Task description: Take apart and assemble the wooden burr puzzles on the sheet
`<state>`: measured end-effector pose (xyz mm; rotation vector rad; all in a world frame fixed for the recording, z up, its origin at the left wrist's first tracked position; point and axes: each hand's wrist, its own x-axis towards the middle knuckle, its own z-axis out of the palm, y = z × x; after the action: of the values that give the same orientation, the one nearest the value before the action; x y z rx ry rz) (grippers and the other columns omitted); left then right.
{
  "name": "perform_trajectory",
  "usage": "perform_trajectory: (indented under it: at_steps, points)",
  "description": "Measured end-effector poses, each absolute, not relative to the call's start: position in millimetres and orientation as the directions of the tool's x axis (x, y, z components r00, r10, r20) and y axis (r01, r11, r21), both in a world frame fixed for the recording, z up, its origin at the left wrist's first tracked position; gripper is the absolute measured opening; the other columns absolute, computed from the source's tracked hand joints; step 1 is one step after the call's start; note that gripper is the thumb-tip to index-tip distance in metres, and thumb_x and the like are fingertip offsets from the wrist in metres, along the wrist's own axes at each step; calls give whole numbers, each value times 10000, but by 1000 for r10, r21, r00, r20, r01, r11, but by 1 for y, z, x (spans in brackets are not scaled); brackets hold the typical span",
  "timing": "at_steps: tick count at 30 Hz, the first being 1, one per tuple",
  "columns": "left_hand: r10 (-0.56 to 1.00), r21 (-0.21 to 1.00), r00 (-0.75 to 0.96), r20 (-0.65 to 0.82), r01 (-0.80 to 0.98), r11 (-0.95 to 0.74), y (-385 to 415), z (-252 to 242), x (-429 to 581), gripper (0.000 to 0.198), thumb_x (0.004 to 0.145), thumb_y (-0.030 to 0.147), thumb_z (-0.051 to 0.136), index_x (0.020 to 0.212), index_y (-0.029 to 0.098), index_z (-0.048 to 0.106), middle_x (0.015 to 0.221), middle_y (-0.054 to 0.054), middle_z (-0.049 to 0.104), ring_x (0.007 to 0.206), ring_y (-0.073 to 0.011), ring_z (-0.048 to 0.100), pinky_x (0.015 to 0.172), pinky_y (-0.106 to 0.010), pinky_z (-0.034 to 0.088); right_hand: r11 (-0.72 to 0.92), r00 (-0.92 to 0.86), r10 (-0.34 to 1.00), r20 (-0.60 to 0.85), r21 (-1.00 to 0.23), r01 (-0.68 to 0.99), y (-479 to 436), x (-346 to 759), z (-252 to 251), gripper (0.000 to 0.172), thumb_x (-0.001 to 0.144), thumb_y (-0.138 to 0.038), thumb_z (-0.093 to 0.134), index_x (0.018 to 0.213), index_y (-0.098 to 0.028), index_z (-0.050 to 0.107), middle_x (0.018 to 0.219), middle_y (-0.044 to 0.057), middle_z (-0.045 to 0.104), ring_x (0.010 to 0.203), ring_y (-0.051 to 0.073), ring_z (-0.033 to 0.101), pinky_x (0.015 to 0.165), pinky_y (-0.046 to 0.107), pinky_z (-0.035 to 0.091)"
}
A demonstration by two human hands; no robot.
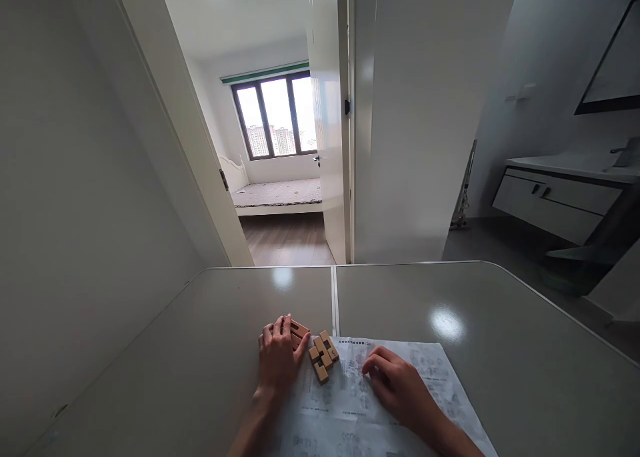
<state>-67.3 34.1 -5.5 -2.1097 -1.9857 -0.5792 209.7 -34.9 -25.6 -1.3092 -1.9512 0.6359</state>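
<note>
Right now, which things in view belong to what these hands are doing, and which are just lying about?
Seem part of it:
- reddish-brown wooden piece, at the left hand
- tan wooden blocks, on the sheet
- printed sheet, under the right hand

Just around:
- bed
- door
- window
- washbasin cabinet

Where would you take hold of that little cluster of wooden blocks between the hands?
Probably by the stepped sides of the block cluster, coming from the right: its offset block ends offer edges to pinch, and the left hand crowds its left side.
</note>
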Motion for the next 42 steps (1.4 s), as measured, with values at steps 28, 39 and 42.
perform_trajectory:
  at_steps: [28,39,42]
  points:
    - [907,31,69,416,996,-89,36,-16,-68,533,1014,522,485,1355,135,616,1352,-178,652,1189,-363,554,1002,-487,471,380,-257,925,280,-707,596,-34,210,-30,231,893,-138,495,895,-248,699,987,41,705,795,195,676,723,283,498]
    - [909,41,101,405,991,-128,40,-23,-75,522,1025,494,450,1403,164,592,1400,-187,627,1256,-381,539,1022,-524,473,370,-256,929,268,-711,597,-36,209,-24,229,916,-157,490,890,-247,699,982,46,706,774,193,670,709,296,501]
    - [910,47,104,401,990,-134,40,-21,-75,498,1011,486,490,1386,177,604,1412,-177,620,1260,-379,532,1025,-523,465,374,-256,927,273,-712,595,-36,209,-25,231,924,-163,484,892,-245,698,982,44,704,765,190,666,712,298,500]
